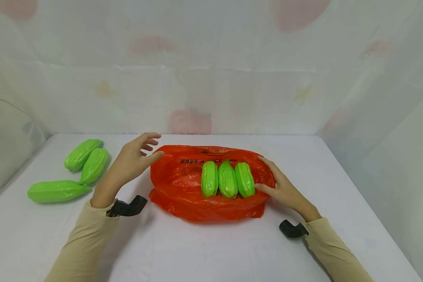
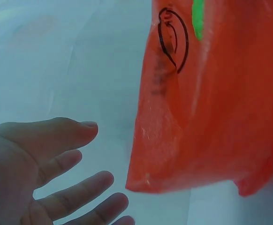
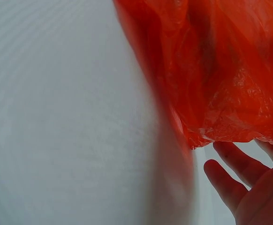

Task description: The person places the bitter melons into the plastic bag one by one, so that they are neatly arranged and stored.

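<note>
A red plastic bag (image 1: 183, 209) with black lettering lies wide-mouthed on the white table. Three green ridged vegetables that look like bitter melons sit side by side in its mouth: a left one (image 1: 210, 179), a middle one (image 1: 227, 180) and a right one (image 1: 244, 179). At the bag's right end is my right hand (image 1: 285, 192), thumb and fingers spread across that end and touching the plastic; its fingers look nearly straight in the right wrist view. My left hand (image 1: 130, 160) is raised beside the bag's left end, fingers loosely bent, holding nothing.
Three more green vegetables lie on the table at the left: an upper one (image 1: 82, 155), a middle one (image 1: 94, 166) and a long one (image 1: 58, 191). A pale curtain with faded pink patches (image 1: 151, 98) hangs behind the table. Each wrist carries a black camera mount (image 1: 128, 206).
</note>
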A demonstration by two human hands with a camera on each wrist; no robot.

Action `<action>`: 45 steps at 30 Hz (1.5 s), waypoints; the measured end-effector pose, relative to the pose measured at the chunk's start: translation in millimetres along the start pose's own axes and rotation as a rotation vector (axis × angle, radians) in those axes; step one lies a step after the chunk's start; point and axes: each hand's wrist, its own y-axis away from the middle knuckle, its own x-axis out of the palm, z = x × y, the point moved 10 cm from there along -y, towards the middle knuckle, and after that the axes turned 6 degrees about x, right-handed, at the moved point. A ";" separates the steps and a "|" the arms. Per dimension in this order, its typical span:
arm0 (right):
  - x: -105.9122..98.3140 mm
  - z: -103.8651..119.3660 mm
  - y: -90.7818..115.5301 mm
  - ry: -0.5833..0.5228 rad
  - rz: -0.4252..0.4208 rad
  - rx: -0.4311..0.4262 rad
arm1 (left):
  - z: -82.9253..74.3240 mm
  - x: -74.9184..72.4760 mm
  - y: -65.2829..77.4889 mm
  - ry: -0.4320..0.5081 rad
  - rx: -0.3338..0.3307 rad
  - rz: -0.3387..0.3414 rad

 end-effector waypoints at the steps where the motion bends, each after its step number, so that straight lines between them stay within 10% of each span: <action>1: -0.1 0.3 0.2 0.001 0.001 0.001 | 2.2 -0.8 1.2 -0.006 -0.003 0.000; 35: 0.7 -0.2 -0.4 -0.010 0.003 0.008 | 58.4 -36.8 37.2 -0.165 0.016 -0.074; 45: 0.0 -0.7 -0.4 0.011 0.002 0.021 | 81.9 -40.3 39.2 -0.194 -0.083 -0.042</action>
